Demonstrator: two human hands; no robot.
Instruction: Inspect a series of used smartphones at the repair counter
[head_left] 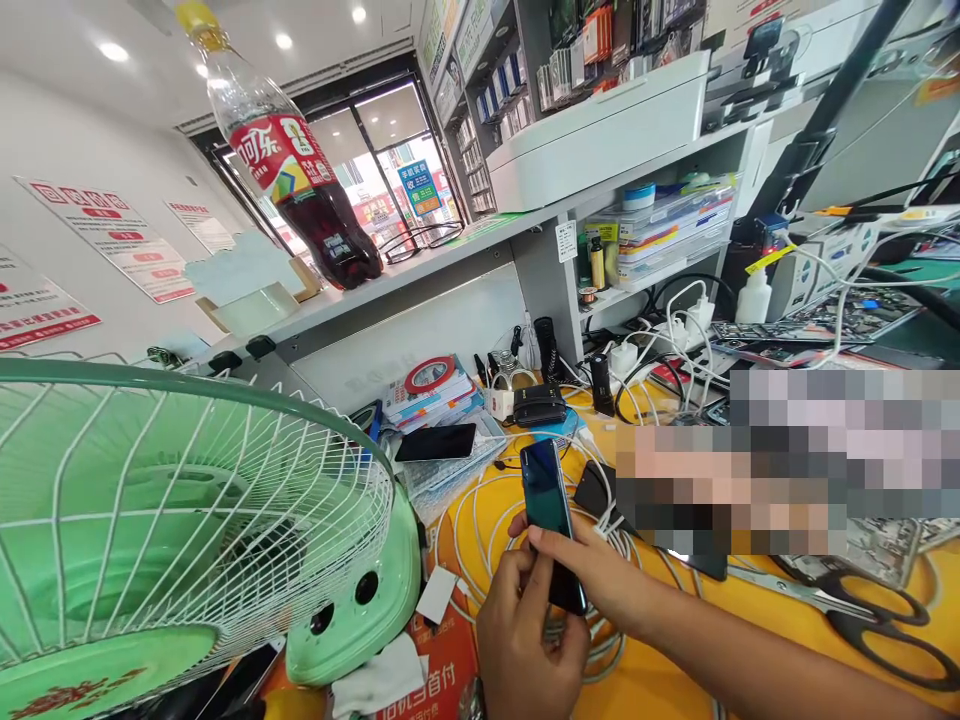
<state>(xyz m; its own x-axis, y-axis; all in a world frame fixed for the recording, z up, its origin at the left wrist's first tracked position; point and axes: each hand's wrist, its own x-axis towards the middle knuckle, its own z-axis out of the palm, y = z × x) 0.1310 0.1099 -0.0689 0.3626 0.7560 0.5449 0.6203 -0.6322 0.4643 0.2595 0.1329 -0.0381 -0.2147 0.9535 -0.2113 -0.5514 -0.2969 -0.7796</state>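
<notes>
A dark smartphone (pixel 546 490) with a glossy blue-black surface is held upright and slightly tilted above the orange-yellow table. My left hand (pixel 525 635) grips its lower part from the left, fingers bent against the edge. Coming in from the right, my right hand (pixel 581 560) wraps around the phone's middle, with the thumb lying across the front. Under and behind both hands lies a loose coil of white cable (pixel 480 530). A second black phone (pixel 436 443) rests on papers farther back on the left.
A green fan (pixel 352 600) with a wire guard fills the left side. Black-handled scissors (pixel 847 605) lie at right, beside a pixelated patch. A cola bottle (pixel 300 170) stands on the raised shelf (pixel 420 262). Tangled chargers (pixel 686 325) and circuit boards (pixel 847 312) crowd the back right.
</notes>
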